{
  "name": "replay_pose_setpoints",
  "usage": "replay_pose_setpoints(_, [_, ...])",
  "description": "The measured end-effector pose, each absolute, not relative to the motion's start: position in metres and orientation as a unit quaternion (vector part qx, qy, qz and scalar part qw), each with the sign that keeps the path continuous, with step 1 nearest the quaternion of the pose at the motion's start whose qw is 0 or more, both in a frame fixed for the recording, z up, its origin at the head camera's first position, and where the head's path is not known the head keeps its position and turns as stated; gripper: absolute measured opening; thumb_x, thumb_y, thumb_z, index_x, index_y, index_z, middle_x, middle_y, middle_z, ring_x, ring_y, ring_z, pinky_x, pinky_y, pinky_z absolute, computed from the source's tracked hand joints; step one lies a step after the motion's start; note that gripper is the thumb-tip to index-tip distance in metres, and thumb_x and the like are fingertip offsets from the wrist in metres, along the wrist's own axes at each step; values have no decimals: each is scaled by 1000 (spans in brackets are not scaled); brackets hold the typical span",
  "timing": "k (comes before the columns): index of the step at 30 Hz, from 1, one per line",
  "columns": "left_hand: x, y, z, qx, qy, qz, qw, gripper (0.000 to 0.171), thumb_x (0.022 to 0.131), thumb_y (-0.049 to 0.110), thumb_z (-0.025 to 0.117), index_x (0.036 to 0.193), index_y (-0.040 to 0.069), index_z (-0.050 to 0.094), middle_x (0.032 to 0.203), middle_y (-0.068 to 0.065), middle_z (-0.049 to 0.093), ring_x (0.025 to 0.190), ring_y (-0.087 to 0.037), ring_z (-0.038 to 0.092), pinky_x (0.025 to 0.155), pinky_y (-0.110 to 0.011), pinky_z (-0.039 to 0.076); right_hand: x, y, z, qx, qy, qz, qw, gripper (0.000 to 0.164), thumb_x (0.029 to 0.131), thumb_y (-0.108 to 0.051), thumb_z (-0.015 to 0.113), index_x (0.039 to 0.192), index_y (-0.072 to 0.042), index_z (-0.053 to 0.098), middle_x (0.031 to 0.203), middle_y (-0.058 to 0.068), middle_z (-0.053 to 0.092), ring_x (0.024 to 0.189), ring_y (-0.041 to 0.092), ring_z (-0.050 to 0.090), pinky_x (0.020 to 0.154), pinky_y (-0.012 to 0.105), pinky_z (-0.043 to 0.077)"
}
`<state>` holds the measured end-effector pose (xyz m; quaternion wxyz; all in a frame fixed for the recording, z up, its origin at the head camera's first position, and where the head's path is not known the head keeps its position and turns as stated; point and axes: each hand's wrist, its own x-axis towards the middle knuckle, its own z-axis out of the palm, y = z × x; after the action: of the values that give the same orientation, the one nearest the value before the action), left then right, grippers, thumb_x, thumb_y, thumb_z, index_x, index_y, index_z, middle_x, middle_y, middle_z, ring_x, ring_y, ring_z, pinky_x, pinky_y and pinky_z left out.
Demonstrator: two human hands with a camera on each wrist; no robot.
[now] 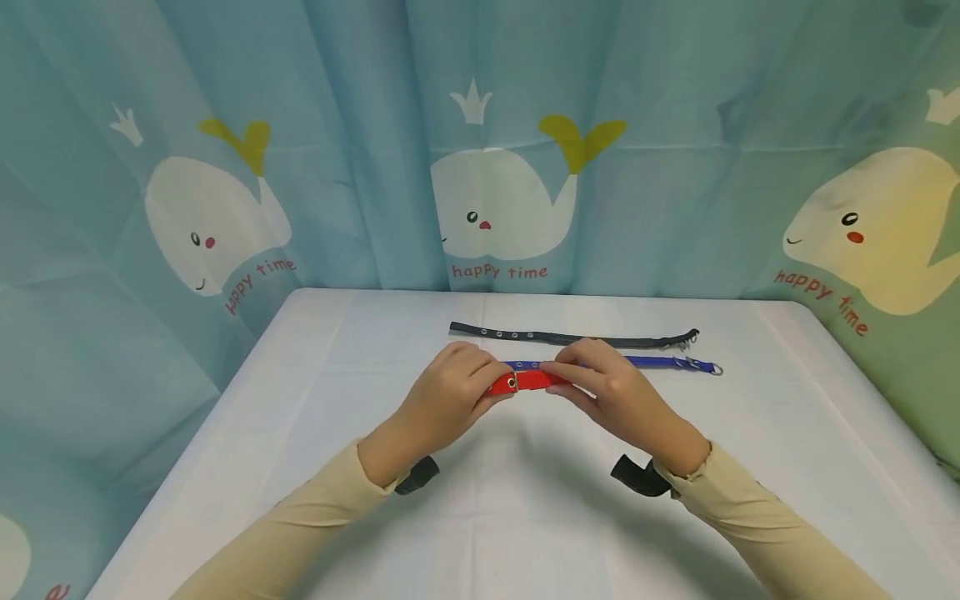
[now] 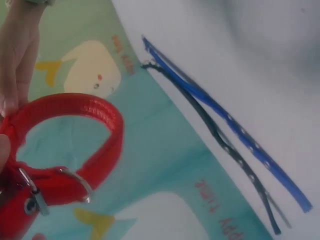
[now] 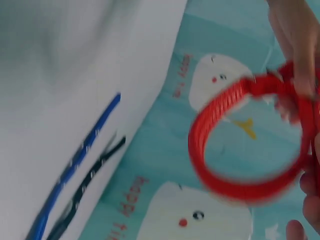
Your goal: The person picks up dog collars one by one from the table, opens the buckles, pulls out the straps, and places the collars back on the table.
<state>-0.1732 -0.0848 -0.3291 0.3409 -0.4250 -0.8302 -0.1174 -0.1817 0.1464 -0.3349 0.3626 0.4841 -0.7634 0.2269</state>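
Both hands hold a red collar [image 1: 534,381] up above the white table. It is bent into a closed loop, as the left wrist view shows, with a metal buckle [image 2: 32,190], a D-ring [image 2: 77,182] and an eyelet [image 2: 31,205] on the near side. My left hand [image 1: 453,387] pinches the collar beside the buckle. On the other side, my right hand [image 1: 611,390] grips the strap between thumb and fingers. Parts of the strap are hidden behind the fingers. The loop looks blurred in the right wrist view.
Behind the hands a blue collar [image 1: 652,362] lies stretched out on the white table [image 1: 487,517]. Farther back, roughly parallel, lies a black collar [image 1: 570,339] with eyelets. A curtain [image 1: 360,208] printed with whales hangs behind the table and at its sides.
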Motion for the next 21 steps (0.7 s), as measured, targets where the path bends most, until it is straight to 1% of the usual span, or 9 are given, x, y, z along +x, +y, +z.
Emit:
replay_pose_setpoints(5, [-174,-77,-331,-446,-813,-95,362,22,74,23,80,88,9,69,81,0,68,80,-14,62,85,-31,51,-178,135,-338,498,-756,218,365,25,91,-22,61,95,0,71,87,6,60,79,17,56,66,23,48])
replay_pose_setpoints(7, [-173,-76,-331,-444,-815,-96,360,22,74,22,80,89,9,69,82,0,69,79,-13,63,85,-31,50,-177,136,-339,492,-763,214,360,25,90,-23,62,96,-1,71,87,6,60,80,18,57,68,24,49])
replay_pose_setpoints(12, [-171,-80,-328,-431,-825,-115,346,24,72,21,82,90,10,70,83,0,70,79,-13,63,85,-33,51,-179,146,-337,473,-775,229,349,30,90,-29,59,94,-2,71,89,6,62,82,17,58,70,25,49])
replay_pose_setpoints(14, [-171,-79,-328,-431,-826,-119,342,24,71,21,82,89,10,70,83,0,70,79,-13,63,85,-32,51,-179,147,-337,477,-770,234,352,28,89,-27,62,93,-1,71,88,6,62,81,17,58,69,25,50])
replay_pose_setpoints(18, [-172,-76,-328,-446,-821,-113,338,23,71,20,82,87,10,69,81,0,70,79,-14,63,85,-31,51,-178,142,-338,497,-756,224,363,21,83,-18,71,91,1,71,87,6,61,79,18,58,68,24,51])
replay_pose_setpoints(21, [-171,-73,-329,-454,-819,-106,335,23,71,21,83,87,11,69,80,1,70,78,-14,64,86,-31,51,-177,137,-339,501,-754,217,365,21,81,-18,73,90,0,71,86,6,61,79,18,57,69,24,51])
